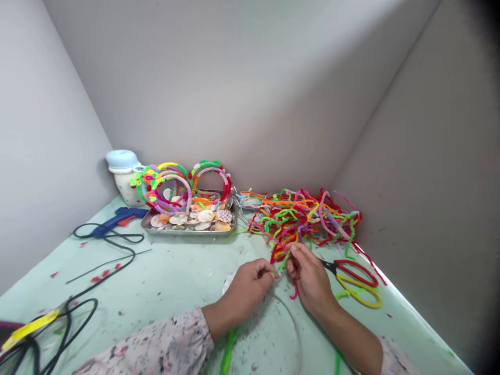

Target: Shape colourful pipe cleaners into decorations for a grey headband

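left hand (pixel 244 294): pinching thin hoop (pixel 292 320) | right hand (pixel 307 276): pinching green pipe cleaner (pixel 282 265) | pipe cleaner pile (pixel 300 221): just behind hands | scissors (pixel 353 278): right of pile

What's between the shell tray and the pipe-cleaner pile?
Head view: thin grey wires lie between the shell tray and the pipe-cleaner pile.

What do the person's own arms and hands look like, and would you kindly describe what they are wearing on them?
The bare left hand and bare right hand wear no gloves. The pale pink fabric left sleeve and pale pink fabric right sleeve are speckled with a dark and reddish print.
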Tool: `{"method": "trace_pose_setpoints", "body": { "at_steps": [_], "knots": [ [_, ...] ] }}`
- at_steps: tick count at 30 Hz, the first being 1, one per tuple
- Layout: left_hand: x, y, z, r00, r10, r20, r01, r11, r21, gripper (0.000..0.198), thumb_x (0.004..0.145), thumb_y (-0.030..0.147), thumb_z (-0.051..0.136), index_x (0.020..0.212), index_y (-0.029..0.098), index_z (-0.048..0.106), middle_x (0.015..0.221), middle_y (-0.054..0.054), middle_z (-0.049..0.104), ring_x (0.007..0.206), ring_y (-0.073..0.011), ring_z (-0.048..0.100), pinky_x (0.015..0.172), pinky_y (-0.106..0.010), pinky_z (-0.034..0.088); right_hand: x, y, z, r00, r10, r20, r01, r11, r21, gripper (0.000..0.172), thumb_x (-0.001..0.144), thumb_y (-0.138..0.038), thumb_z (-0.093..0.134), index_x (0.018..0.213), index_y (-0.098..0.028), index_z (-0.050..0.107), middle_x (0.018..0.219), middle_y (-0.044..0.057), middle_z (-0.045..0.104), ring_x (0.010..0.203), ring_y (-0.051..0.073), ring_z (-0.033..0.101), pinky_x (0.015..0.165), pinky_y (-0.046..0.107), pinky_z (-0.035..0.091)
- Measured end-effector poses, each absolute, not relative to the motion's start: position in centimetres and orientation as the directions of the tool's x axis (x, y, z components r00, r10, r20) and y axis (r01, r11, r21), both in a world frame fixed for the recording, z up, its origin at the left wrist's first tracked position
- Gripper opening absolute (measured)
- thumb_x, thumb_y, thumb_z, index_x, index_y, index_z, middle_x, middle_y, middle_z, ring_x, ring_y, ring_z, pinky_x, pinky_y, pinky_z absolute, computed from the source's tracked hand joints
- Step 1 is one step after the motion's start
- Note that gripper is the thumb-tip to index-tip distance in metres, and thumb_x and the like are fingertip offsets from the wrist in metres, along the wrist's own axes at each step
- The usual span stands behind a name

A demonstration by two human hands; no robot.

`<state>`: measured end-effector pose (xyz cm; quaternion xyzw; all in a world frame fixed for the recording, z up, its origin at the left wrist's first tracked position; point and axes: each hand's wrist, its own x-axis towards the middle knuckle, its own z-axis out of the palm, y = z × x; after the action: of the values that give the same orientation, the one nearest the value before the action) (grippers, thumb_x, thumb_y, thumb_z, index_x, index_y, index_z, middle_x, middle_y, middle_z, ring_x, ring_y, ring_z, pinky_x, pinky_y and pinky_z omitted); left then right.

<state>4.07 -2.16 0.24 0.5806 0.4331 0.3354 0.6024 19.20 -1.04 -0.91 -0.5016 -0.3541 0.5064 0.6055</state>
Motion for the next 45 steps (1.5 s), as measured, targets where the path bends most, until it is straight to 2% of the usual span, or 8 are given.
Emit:
{"method": "trace_pose_setpoints", "body": {
  "at_steps": [10,29,45],
  "knots": [
    [4.06,-2.25,0.21,0.4,0.907,-0.131,0.094,0.101,0.99,0.015,0.077,0.03,0.05,0.076,0.016,0.055,0.055,0.005,0.041,0.047,-0.0085,0.035,0.046,-0.021,0.03,19.35,-0.89,-1.07,0.226,0.97,-0.087,-0.283,-0.02,-0.959,0.023,0.077,-0.042,0.063,0.081,-0.02,0.059,0.046,-0.004,0.05,0.043,0.008,0.039,0.041,0.018,0.028],
    [4.07,-2.15,-0.18,0.4,0.909,-0.114,0.097,0.081,0.992,0.013,0.077,0.028,0.049,0.075,0.016,0.055,0.055,0.005,0.042,0.047,-0.0087,0.037,0.046,-0.02,0.032,19.37,-0.94,-1.28,0.241,0.97,-0.02,-0.167,0.021,-0.986,0.027,0.082,-0.047,0.06,0.083,-0.02,0.058,0.049,-0.005,0.047,0.045,0.008,0.036,0.042,0.02,0.027],
    [4.1,-2.11,-0.15,0.401,0.909,-0.117,0.098,0.084,0.992,0.015,0.077,0.03,0.049,0.076,0.016,0.055,0.056,0.005,0.043,0.047,-0.0086,0.037,0.046,-0.021,0.031,19.34,-1.01,-1.18,0.231,0.973,-0.022,-0.167,0.018,-0.986,0.028,0.082,-0.048,0.059,0.078,-0.021,0.056,0.048,-0.006,0.045,0.045,0.008,0.036,0.043,0.021,0.026]
  ]
}}
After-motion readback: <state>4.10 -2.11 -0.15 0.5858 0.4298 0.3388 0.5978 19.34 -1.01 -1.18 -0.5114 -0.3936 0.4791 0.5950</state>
